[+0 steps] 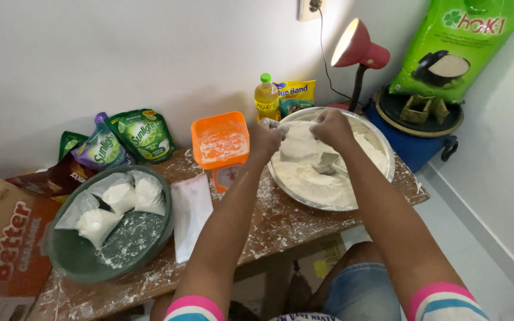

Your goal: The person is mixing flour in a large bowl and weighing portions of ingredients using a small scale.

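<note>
On the floury worktop (281,223), near its far right corner, the left hand (266,138) and right hand (331,128) pinch a flour-filled clear bag (297,145) over the metal bowl (382,148). A loose grip could likely spill flour past the rim.

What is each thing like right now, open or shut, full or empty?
Metal bowl: holds flour.
Plastic bag: held open by left hand and right hand.
Scoop: lying in flour.
Orange scale tray: dusted with flour.
Green basin: three filled bags inside.
Oil bottle: capped.
Lamp: on.
</note>
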